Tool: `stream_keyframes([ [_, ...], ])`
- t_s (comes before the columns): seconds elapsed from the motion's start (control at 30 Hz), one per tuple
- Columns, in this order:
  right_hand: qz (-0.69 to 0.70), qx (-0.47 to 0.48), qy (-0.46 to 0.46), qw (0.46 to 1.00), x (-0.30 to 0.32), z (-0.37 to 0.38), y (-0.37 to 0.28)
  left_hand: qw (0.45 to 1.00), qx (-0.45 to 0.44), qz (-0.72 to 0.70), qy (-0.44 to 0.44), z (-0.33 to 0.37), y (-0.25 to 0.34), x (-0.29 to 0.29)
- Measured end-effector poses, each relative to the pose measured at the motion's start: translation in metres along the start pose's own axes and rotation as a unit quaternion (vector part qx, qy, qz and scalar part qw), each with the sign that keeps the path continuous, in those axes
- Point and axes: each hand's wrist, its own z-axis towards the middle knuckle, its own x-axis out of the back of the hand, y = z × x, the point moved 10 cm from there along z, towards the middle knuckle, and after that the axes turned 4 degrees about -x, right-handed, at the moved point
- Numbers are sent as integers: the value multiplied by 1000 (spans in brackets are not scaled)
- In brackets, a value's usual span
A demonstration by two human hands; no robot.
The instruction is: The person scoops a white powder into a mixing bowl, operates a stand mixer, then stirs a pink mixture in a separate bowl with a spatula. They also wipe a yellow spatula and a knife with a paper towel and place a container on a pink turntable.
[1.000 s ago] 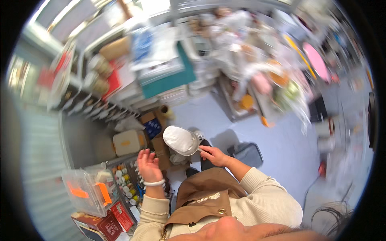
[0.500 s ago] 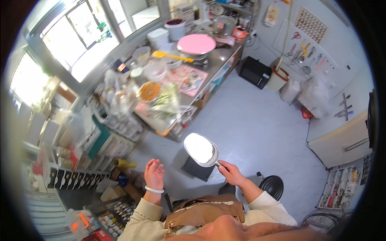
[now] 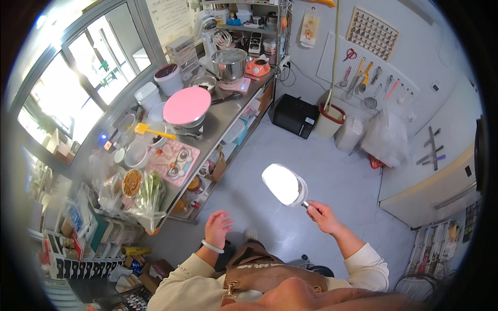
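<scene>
My right hand (image 3: 322, 215) is closed round the short handle of a metal scoop (image 3: 303, 191). A smooth, bright white mass (image 3: 281, 184) fills the scoop; whether it is powder or cream I cannot make out. The scoop is held out over the floor in front of me, tilted to the far left. My left hand (image 3: 218, 227), with a pale bangle at the wrist, is raised and holds nothing. Its fingers are apart and slightly curled, near the front end of the steel worktable (image 3: 220, 111).
On the worktable stand a pink turntable (image 3: 188, 105), a yellow spatula (image 3: 155, 131), a mixer bowl (image 3: 229, 64) and a bagged bundle of greens (image 3: 150, 189). A black box (image 3: 294, 115) and a bin (image 3: 330, 120) stand by the far wall. Boxes crowd the left.
My view has turned right and I have stepped forward along the worktable. The scoop stays in my right hand, now farther right in view. My left hand remains raised.
</scene>
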Motion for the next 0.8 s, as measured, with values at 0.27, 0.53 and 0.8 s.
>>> stream_keyframes([
  [0.27, 22, 38, 6, 999, 113, 220, -104, 999, 5, 20, 49, 185, 40, -66],
  [0.53, -102, 134, -1, 986, 191, 474, -255, 996, -74, -39, 35, 334, 127, -183],
  [0.8, -366, 276, -83, 885, 193, 708, -367, 957, -193, -80, 200, 416, 139, -204],
])
